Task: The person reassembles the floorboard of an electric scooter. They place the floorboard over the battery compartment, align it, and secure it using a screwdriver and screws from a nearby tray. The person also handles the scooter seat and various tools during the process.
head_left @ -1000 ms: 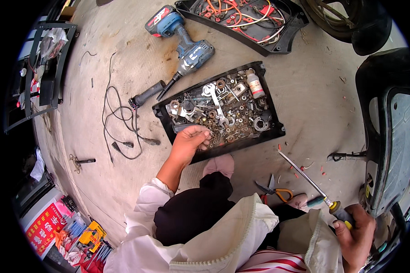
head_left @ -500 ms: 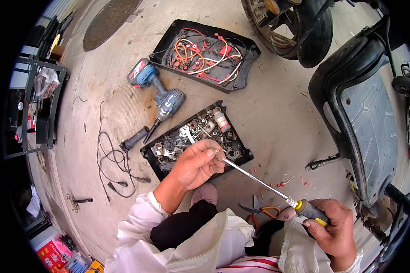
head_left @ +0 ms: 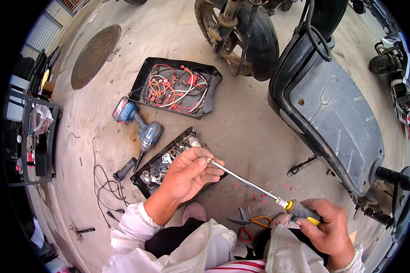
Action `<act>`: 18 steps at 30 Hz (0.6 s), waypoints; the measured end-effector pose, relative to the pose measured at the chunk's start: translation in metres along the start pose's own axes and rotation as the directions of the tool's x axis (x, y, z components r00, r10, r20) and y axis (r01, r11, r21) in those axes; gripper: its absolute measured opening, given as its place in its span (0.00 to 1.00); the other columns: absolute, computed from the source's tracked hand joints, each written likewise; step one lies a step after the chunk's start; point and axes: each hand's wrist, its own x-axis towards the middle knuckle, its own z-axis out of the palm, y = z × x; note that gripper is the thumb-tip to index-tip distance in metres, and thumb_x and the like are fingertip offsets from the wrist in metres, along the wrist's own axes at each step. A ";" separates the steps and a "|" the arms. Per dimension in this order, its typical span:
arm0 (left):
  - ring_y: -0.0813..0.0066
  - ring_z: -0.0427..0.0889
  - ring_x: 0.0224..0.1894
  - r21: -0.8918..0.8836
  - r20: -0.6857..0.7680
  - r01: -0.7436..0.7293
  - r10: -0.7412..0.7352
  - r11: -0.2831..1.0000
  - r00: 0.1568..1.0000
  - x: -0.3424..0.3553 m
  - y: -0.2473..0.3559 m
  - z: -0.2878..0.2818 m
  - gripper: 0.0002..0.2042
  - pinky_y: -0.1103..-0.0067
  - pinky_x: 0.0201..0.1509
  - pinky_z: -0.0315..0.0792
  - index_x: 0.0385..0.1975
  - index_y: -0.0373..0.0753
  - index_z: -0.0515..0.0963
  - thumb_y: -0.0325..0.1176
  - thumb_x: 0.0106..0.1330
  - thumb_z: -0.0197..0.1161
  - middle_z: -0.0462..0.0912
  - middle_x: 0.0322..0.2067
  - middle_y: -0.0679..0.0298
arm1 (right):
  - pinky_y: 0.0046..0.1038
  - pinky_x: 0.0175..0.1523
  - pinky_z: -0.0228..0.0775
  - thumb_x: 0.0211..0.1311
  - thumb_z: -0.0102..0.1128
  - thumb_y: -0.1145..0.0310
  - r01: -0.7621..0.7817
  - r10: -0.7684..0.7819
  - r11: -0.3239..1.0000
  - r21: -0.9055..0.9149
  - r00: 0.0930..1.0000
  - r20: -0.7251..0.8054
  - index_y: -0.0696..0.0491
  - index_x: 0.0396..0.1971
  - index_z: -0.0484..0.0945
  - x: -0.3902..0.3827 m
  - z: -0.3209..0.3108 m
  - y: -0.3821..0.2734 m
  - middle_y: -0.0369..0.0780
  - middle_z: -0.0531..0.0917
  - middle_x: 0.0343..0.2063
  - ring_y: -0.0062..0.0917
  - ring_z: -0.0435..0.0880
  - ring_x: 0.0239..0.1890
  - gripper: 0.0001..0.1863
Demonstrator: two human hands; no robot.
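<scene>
In my right hand [head_left: 329,227] is the grey and yellow handle of a screwdriver [head_left: 246,181], fingers wrapped round it. Its long shiny shaft slants up to the left, and the tip meets a small metal fastener [head_left: 209,160]. My left hand [head_left: 184,176] pinches that fastener between thumb and forefinger; its exact kind is too small to make out. Behind and below the left hand lies a black tray [head_left: 140,185] of loose nuts, bolts, a wrench [head_left: 167,159] and a small bottle [head_left: 195,142], partly hidden by the hand.
Farther off, a black tray [head_left: 207,107] holds red, orange and white wires. A blue impact wrench [head_left: 150,135] and a black cable [head_left: 98,179] lie to the left. Pliers [head_left: 246,219] rest near my feet. A scooter [head_left: 339,123] stands at the right. A shelf cart [head_left: 54,136] is far left.
My view has swung toward the scooter, so the trays and the impact wrench sit farther left and lower in the picture. Both hands keep the same hold on the screwdriver and fastener.
</scene>
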 end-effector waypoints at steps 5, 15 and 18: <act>0.57 0.88 0.48 0.176 -0.112 0.056 -0.036 0.983 0.993 0.016 0.007 0.024 0.08 0.70 0.49 0.85 0.48 0.34 0.77 0.28 0.76 0.56 0.85 0.46 0.46 | 0.34 0.31 0.72 0.50 0.78 0.67 0.101 -0.117 0.985 -0.139 0.986 -0.117 0.55 0.43 0.84 -0.002 -0.011 0.006 0.43 0.82 0.25 0.37 0.80 0.25 0.19; 0.60 0.89 0.44 0.362 -0.198 0.249 -0.187 0.898 0.962 0.062 0.020 0.081 0.05 0.70 0.48 0.85 0.40 0.37 0.75 0.31 0.74 0.57 0.85 0.41 0.51 | 0.34 0.35 0.70 0.45 0.78 0.66 0.190 -0.400 0.804 -0.564 0.874 -0.275 0.49 0.46 0.84 -0.001 -0.057 0.016 0.39 0.78 0.33 0.36 0.76 0.32 0.24; 0.62 0.89 0.42 0.400 -0.233 0.316 -0.238 0.860 0.943 0.081 0.015 0.099 0.04 0.70 0.48 0.85 0.41 0.38 0.76 0.30 0.74 0.57 0.86 0.40 0.49 | 0.33 0.36 0.69 0.43 0.77 0.69 0.191 -0.449 0.780 -0.596 0.834 -0.320 0.51 0.44 0.83 0.000 -0.074 0.020 0.40 0.79 0.33 0.36 0.77 0.32 0.23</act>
